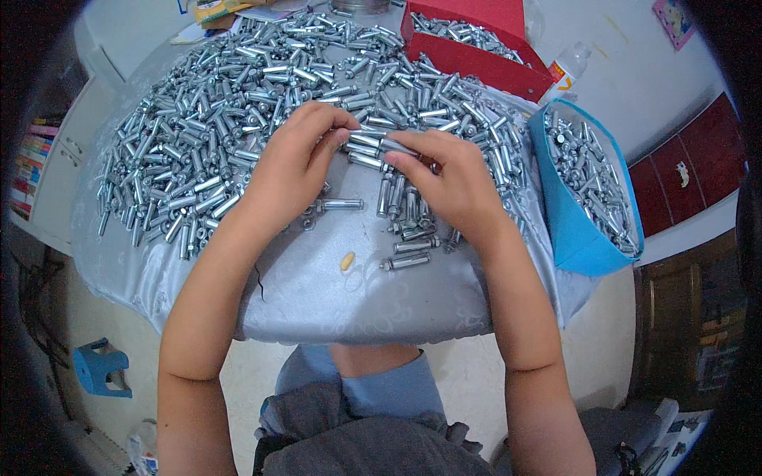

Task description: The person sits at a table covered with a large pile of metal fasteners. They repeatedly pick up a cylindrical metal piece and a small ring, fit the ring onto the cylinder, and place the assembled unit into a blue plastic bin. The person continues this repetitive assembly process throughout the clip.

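Over the middle of the table, several silver expansion bolts (365, 148) lie side by side between my two hands. My left hand (300, 155) pinches their left ends with thumb and fingertips. From the other side, my right hand (452, 176) has its thumb and fingers closed on the right ends. Just below my right hand is a small group of loose bolts (410, 202), some pointing toward me. A single bolt (341, 204) lies beside my left wrist, and another bolt (405, 261) rests nearer the table's front edge.
A wide heap of bolts (230, 103) spreads over the silver tablecloth (309, 305). Beyond it stands a red box (484, 67) of bolts, near a plastic bottle (570, 67). A blue fabric bin (587, 230) full of bolts is at the right. A small yellowish piece (347, 261) lies in front.
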Demonstrator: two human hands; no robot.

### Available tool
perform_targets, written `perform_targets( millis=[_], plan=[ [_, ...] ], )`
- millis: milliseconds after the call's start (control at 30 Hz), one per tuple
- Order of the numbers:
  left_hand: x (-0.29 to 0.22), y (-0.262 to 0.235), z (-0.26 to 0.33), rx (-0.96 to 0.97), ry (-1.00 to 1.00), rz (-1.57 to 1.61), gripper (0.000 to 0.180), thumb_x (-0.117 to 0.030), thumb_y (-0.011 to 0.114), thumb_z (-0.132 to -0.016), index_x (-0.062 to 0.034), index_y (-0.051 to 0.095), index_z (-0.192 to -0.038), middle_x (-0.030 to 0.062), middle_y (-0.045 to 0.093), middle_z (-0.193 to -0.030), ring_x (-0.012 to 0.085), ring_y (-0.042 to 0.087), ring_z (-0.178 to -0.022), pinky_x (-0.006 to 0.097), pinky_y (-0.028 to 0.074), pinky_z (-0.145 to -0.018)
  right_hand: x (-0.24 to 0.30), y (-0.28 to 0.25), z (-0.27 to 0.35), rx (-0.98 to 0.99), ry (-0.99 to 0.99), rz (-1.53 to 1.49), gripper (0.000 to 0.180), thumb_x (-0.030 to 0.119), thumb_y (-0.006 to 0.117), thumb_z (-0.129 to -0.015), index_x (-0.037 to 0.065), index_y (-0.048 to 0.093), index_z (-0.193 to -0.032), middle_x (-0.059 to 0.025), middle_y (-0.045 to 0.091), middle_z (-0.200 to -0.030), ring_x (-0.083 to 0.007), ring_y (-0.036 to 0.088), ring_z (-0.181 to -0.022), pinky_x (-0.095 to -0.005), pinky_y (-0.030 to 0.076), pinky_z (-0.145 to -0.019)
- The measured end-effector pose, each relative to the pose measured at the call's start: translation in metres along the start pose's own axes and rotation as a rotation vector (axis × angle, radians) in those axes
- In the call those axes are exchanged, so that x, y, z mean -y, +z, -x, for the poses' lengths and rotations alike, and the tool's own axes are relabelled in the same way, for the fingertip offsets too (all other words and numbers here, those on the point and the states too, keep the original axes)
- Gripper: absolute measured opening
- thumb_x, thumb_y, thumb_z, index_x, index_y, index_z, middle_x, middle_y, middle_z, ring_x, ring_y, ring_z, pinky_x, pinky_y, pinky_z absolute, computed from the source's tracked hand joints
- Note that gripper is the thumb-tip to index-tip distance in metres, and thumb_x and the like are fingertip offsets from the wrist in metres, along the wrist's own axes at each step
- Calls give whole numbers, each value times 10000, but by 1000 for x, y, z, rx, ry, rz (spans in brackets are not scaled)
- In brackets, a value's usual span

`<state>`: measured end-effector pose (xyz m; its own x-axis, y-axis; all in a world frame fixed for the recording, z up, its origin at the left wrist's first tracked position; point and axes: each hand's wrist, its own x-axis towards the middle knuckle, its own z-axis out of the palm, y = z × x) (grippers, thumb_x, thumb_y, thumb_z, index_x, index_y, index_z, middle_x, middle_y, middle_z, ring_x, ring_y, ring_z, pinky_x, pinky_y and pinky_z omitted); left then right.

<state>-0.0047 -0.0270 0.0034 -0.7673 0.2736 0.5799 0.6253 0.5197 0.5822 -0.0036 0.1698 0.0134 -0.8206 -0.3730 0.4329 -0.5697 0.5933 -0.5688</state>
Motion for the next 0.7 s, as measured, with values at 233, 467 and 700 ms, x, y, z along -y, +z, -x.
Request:
perform_targets(
  millis=[233,467,700],
  plan=[
    [1,3,2,-6,26,8,112,-29,490,-793,2,533,-892,120,520,-865,258,528,-806,312,423,-704,-1,0,0,-19,69,-92,248,184,604,-750,12,605,-928,-164,583,-721,-265,557,-610,-321,427,-576],
    [0,2,3,18,-34,13,110,-29,491,-793,0,533,-890,120,519,-856,256,525,-793,312,422,-692,-4,-1,-1,5,13,-9,222,169,602,-749,19,608,-913,-163,572,-698,-281,551,-622,-338,422,-577],
    [1,5,4,49,20,-8,146,-32,532,-774,-5,545,-917,112,551,-849,225,549,-744,298,442,-646,-9,2,0,-13,-98,11,227,160,609,-751,40,612,-945,-114,563,-693,-183,507,-579,-276,401,-538]
  ],
)
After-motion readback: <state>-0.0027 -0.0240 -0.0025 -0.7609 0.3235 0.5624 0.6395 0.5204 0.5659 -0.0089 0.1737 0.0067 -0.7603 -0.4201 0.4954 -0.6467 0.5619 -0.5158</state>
